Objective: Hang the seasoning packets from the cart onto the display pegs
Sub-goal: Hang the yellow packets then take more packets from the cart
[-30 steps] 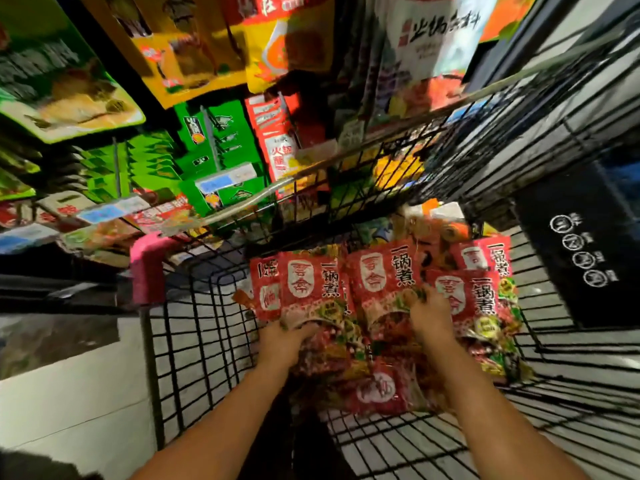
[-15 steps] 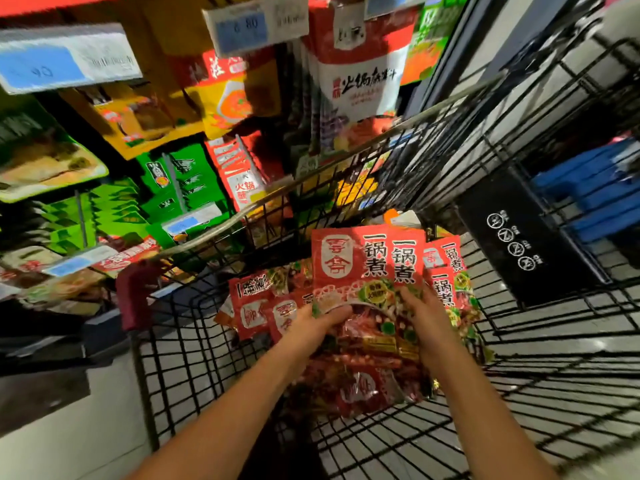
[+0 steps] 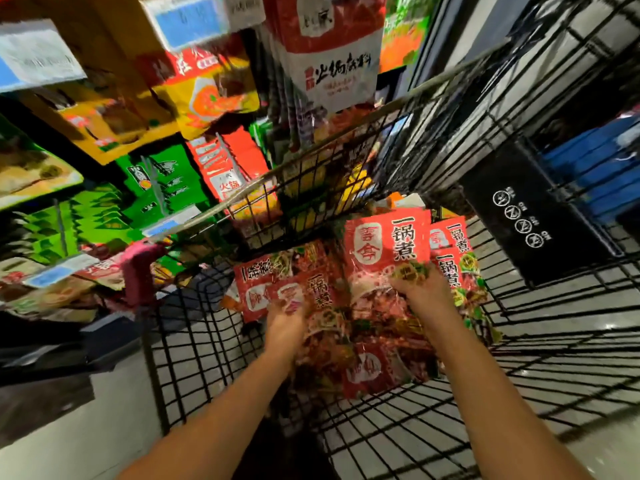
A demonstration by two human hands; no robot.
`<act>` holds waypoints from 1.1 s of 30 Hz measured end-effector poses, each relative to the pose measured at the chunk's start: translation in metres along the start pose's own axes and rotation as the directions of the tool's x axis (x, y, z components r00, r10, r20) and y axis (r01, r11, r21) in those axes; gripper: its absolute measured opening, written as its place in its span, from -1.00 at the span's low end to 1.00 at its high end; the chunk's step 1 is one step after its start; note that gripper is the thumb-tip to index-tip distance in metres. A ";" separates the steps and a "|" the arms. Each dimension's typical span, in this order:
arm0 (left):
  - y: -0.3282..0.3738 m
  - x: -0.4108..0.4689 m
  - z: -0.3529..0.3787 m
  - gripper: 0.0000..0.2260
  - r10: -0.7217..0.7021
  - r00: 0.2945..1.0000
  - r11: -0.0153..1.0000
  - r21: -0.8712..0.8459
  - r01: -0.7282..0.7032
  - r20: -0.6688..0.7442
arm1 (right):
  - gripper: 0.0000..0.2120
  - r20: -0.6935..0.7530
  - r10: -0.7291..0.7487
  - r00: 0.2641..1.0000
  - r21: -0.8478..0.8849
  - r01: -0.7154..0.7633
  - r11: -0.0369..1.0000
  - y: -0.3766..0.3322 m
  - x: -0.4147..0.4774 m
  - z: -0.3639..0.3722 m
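Since half a second ago, the left hand (image 3: 287,320) has been taken off the raised packet (image 3: 382,244) and lowered toward 8 o'clock, onto the pile of red packets (image 3: 256,294). The raised packet is now left to the right hand (image 3: 424,291) alone. That packet is held upright above the pile, its printed face turned to the camera, and its lower edge is pinched under the right hand's curled fingers. The left hand is smeared by motion; its fingertips are seen against a packet of the pile, but whether that packet is gripped or only touched cannot be told.

All the red packets are kept inside the cart (image 3: 194,344), toward its far end, and two more of them (image 3: 450,247) are stood at 3 o'clock of the raised one. A pink handle cap (image 3: 138,271) is seen at 9 o'clock of the pile. Beyond the cart rim, from 10 to 12 o'clock, the display is filled with hanging goods: green packets (image 3: 162,178), a yellow pouch (image 3: 214,95) and a white-and-red pouch (image 3: 329,64), with a blue price tag (image 3: 188,20) above them. A black sign (image 3: 526,216) is fixed at 2 o'clock.
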State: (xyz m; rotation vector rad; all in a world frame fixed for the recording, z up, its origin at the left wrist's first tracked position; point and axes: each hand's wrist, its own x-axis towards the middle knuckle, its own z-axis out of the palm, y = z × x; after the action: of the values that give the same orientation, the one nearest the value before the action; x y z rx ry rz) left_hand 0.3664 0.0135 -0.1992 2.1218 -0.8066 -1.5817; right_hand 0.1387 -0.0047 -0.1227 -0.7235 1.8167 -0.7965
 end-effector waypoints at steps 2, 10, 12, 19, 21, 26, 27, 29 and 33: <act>-0.015 0.019 -0.005 -0.38 -0.087 0.995 0.995 -0.044 0.084 -0.049 | -0.64 -0.042 -0.028 0.999 -0.069 0.025 0.997 0.001 0.011 -0.006; -0.018 0.047 0.040 -0.61 -0.215 0.975 0.964 -0.145 0.221 0.061 | -0.52 -0.032 0.007 0.999 0.008 -0.007 1.000 -0.005 0.035 -0.029; -0.009 0.045 0.047 -0.64 -0.200 0.973 0.972 -0.102 0.212 0.116 | -0.61 -0.045 -0.016 0.999 -0.053 0.014 0.999 -0.008 0.038 -0.036; 0.065 0.009 0.029 -0.68 0.220 0.963 0.970 -0.135 -0.200 0.158 | -0.42 -0.104 0.010 0.994 0.026 -0.007 1.000 -0.007 0.047 -0.051; 0.083 0.004 0.011 -0.64 0.263 0.950 0.957 -0.169 -0.235 0.170 | -0.31 -0.098 0.012 0.995 0.068 -0.006 0.998 -0.007 0.047 -0.047; 0.101 0.005 -0.015 -0.81 0.214 0.957 0.944 -0.295 -0.151 0.195 | -0.60 -0.014 -0.011 1.000 0.074 0.012 0.997 -0.008 0.044 -0.033; 0.102 0.001 -0.011 -0.80 0.198 0.953 0.948 -0.294 -0.126 0.230 | -0.62 0.005 -0.006 1.000 0.099 0.005 0.995 -0.006 0.044 -0.030; 0.097 0.001 0.006 -0.76 0.130 0.947 0.960 -0.277 -0.046 0.293 | -0.62 0.056 0.017 0.998 0.146 -0.025 0.989 -0.005 0.040 -0.024; 0.090 -0.002 0.055 -0.43 0.097 0.941 0.970 -0.243 -0.016 0.325 | -0.57 0.026 0.056 0.998 0.223 -0.060 0.973 -0.006 0.029 -0.013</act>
State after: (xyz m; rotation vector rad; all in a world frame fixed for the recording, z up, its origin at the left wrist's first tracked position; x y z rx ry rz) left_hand 0.2939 -0.0517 -0.1601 1.6720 -0.7290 -1.9325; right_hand 0.1175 -0.0280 -0.1299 -0.5280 1.6894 -0.9342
